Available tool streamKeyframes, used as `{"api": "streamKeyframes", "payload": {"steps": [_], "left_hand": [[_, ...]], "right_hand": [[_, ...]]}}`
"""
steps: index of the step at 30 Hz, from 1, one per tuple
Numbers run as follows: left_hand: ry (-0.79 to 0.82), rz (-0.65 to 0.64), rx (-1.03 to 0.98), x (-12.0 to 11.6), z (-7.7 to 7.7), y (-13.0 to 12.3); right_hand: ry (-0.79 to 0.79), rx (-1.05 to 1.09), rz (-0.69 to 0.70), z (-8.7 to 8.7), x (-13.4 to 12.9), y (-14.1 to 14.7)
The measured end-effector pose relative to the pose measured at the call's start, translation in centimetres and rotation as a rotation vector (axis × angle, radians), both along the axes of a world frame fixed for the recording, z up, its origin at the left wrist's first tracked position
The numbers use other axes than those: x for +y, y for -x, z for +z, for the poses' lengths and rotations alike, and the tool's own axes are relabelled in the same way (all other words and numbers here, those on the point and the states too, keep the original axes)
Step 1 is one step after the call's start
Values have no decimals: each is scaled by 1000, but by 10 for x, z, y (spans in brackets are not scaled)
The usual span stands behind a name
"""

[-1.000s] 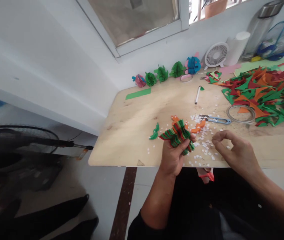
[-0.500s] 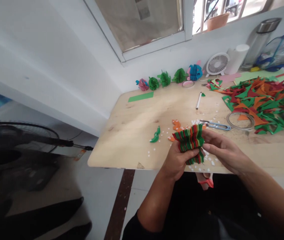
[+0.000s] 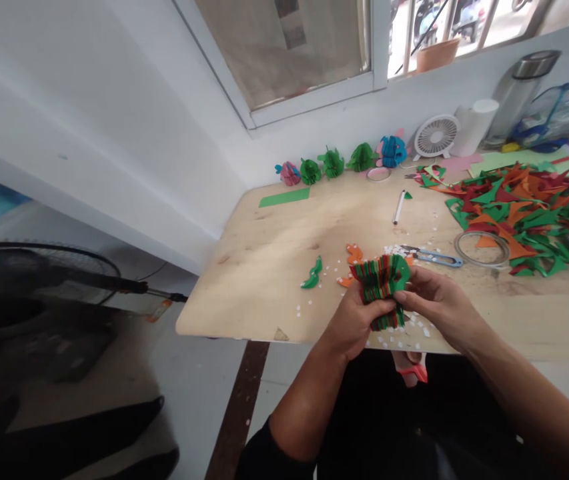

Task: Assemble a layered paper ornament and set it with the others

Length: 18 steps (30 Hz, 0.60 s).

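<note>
Bench (image 3: 244, 267) L side mostly free btwn green strip (image 3: 284, 198) & front edge, bar green cut-out (image 3: 313, 274). Held pleated paper (image 3: 377, 283) obstructs front-mid. R rear blocked: scrap pile (image 3: 529, 213), tape roll (image 3: 484, 264); R front passable.

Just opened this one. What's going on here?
A person sits at a wooden table, the left hand gripping a layered stack of coloured paper while the right hand has thumb and fingers at its green right edge. White paper bits lie scattered near the hands, with blue-handled snips just beyond. A pile of cut paper lies off to the right.
</note>
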State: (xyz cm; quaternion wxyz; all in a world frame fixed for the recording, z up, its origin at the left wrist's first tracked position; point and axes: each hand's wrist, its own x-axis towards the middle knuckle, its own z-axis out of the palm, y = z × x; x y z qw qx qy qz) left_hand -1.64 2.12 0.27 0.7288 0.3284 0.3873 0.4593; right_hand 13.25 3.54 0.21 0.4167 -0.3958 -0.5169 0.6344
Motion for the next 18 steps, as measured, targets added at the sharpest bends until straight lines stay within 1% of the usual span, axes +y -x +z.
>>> {"api": "streamKeyframes", "payload": {"steps": [3,5,7,8,10,12,16,18], "left_hand": [[-102,25,117,6,-9,-3],[-185,82,219,10,-14,-5],[-233,131,294,13,-19,-6],[-230,141,304,14,-20,-6],[-171,124,264,15,-21,-6],[-99,84,169,14,-22,-4],[1,49,-52,12,-21,0],[38,49,-98,10,-20,0]], "right_hand": [[-88,-149,-94,-10,3,-2],[-142,-203,-171,-19,6,-3],[-134,-204,-207,-26,8,-4],[-115,-195,-215,-29,9,-4],[-71,-169,-228,-33,11,-4],[-39,-149,-237,-34,12,-4],[-27,-157,-232,-33,13,-6],[-25,-167,-230,-33,13,-7]]}}
